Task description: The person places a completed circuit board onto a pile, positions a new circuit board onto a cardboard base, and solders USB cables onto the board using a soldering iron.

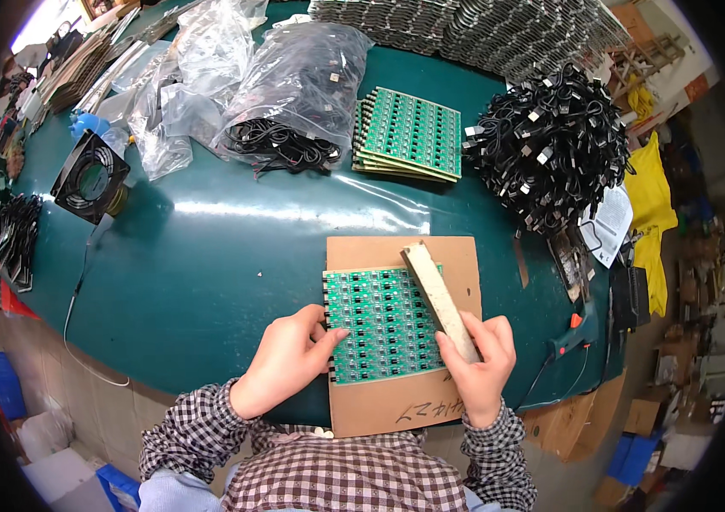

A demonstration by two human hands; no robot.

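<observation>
A green circuit board panel (379,328) with rows of small black parts lies on a piece of brown cardboard (405,414) in front of me. My left hand (298,354) grips the panel's left edge, the thumb on top and the fingers at its side. In my right hand (482,354) is a pale, worn flat bar (437,294), held by its near end between thumb and fingers. The bar slants across the right part of the panel and hides some of it; whether it touches the panel I cannot tell.
A stack of similar panels (413,132) stands beyond the cardboard. Beside it are a heap of black USB cables (554,145) and a clear plastic bag (302,81) with more cables. A small black fan (91,175) stands at left, a green-handled tool (574,334) at right.
</observation>
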